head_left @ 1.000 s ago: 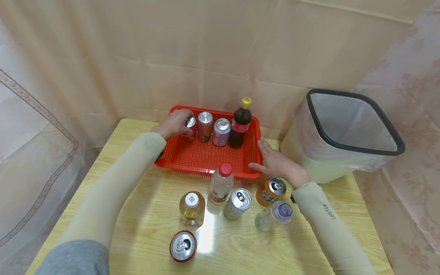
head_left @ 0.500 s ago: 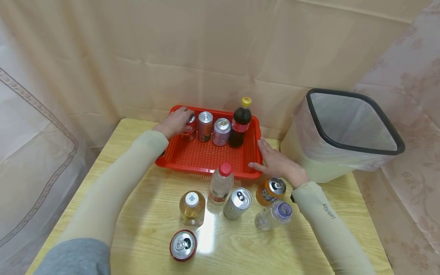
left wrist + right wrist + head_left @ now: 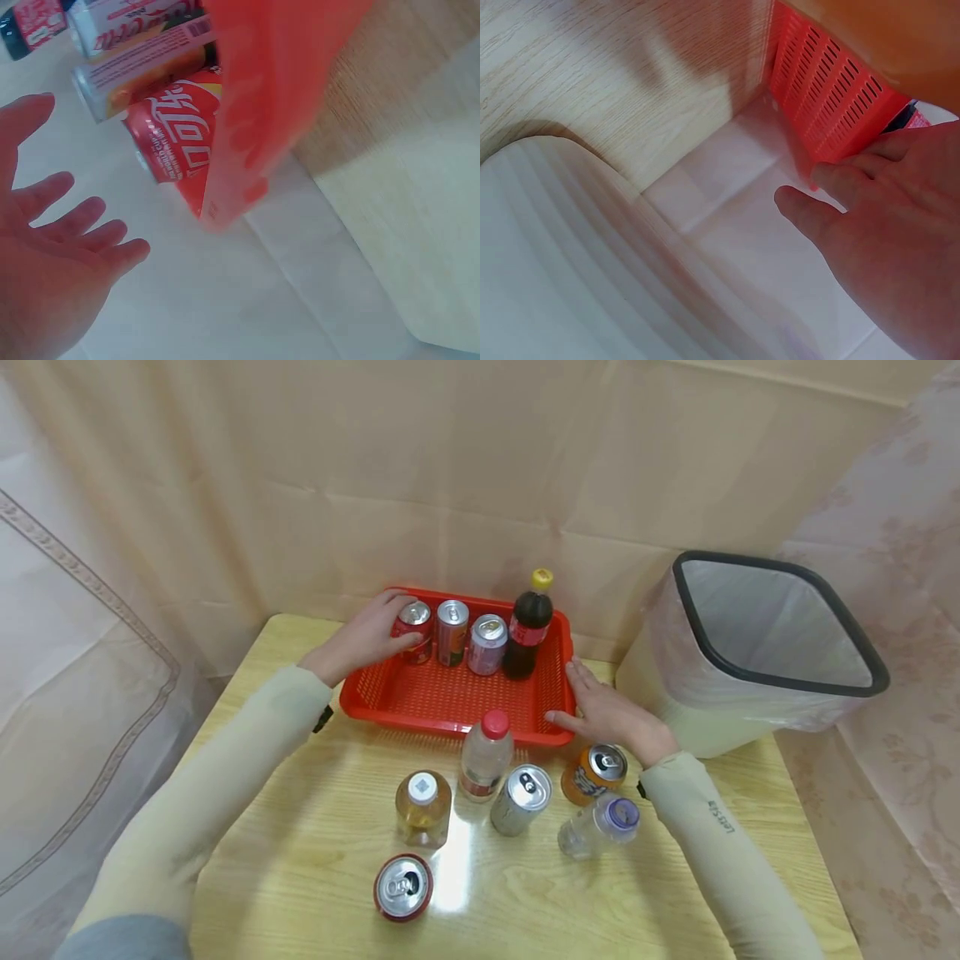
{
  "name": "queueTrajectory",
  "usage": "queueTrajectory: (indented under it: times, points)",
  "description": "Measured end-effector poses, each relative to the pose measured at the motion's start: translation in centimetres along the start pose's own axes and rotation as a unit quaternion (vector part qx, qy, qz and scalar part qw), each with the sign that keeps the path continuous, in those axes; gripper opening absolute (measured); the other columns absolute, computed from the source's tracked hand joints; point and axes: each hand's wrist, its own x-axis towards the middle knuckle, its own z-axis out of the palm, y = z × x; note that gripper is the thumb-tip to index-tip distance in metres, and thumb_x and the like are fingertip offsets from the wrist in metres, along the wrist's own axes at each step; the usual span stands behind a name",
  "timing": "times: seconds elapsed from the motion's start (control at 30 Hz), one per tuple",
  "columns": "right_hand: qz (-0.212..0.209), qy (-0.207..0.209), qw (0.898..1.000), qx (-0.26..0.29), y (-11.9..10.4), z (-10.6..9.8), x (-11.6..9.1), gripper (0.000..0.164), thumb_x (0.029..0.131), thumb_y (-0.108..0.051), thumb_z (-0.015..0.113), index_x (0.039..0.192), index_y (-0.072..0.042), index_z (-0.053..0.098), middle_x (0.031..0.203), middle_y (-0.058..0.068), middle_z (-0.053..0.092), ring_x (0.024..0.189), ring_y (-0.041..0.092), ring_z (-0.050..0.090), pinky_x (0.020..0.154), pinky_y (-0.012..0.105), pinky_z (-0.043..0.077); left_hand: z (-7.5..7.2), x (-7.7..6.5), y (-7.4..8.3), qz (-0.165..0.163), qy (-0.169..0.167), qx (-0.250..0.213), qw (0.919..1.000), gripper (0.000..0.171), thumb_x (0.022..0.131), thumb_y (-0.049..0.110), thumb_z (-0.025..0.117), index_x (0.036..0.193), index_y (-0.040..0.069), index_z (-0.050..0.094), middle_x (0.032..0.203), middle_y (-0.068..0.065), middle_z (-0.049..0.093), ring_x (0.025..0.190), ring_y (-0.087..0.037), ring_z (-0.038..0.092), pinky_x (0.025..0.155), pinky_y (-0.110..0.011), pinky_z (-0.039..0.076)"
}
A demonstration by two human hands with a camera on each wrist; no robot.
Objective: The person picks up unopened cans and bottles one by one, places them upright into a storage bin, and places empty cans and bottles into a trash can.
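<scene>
1 red basket (image 3: 450, 693): 3 cans (image 3: 423, 625) (image 3: 452, 635) (image 3: 487, 647), 1 dark bottle (image 3: 528, 635). Bench (image 3: 315, 827), near: 3 opened cans (image 3: 592, 777) (image 3: 519, 802) (image 3: 403, 887), 3 bottles (image 3: 423, 810) (image 3: 484, 760) (image 3: 596, 829). 2 hands (image 3: 365, 639) (image 3: 615, 716): unclenched, left seemingly beside red can.

Curtained-off indoor corner, room type unclear, beige cloth (image 3: 465, 468), floral drape (image 3: 900, 777), wood-grain table (image 3: 307, 835), lined bin (image 3: 697, 702)

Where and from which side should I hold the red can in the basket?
Probably round its upper body, from the near side: the red can stands upright, with the slim can close on its right and the wall of the basket behind.
</scene>
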Motion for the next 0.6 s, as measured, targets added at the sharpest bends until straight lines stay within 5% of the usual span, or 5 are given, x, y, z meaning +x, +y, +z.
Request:
queueTrajectory:
  times: [0.17, 0.37, 0.6]
  points:
    - [0.001, -0.001, 1.0, -0.001, 0.2, 0.0, 0.0, 0.107, 0.098, -0.064, 0.057, 0.165, -0.001, 0.003, 0.172, 0.019, 0.001, 0.158, 0.039, 0.008, 0.122, 0.055, 0.024, 0.0, -2.1, -0.5, 0.003, 0.024, -0.016, 0.9996, 0.077, 0.099, 0.04, 0.069, 0.156, 0.0, 0.038, 0.164, -0.019, 0.032, 0.15, -0.039, 0.031, 0.121, -0.057, 0.029]
    - [0.003, -0.001, 1.0, 0.002, 0.2, 0.0, -0.2, 0.106, 0.098, -0.063, 0.057, 0.165, -0.002, 0.003, 0.173, 0.018, 0.001, 0.158, 0.04, 0.008, 0.122, 0.056, 0.025, 0.7, -4.7, -1.6, -0.009, 0.015, -0.035, 0.9992, 0.09, 0.099, 0.055, 0.061, 0.162, 0.001, 0.027, 0.17, -0.017, 0.019, 0.155, -0.039, 0.021, 0.123, -0.059, 0.023]
    - [0.001, 0.001, 1.0, 0.006, 0.2, -0.1, -0.3, 0.106, 0.098, -0.063, 0.058, 0.165, -0.002, 0.003, 0.173, 0.018, 0.002, 0.157, 0.04, 0.009, 0.122, 0.056, 0.025, 1.9, -7.2, -2.7, -0.012, 0.035, -0.059, 0.9976, 0.09, 0.099, 0.054, 0.06, 0.163, 0.002, 0.023, 0.171, -0.017, 0.015, 0.156, -0.039, 0.018, 0.121, -0.062, 0.025]
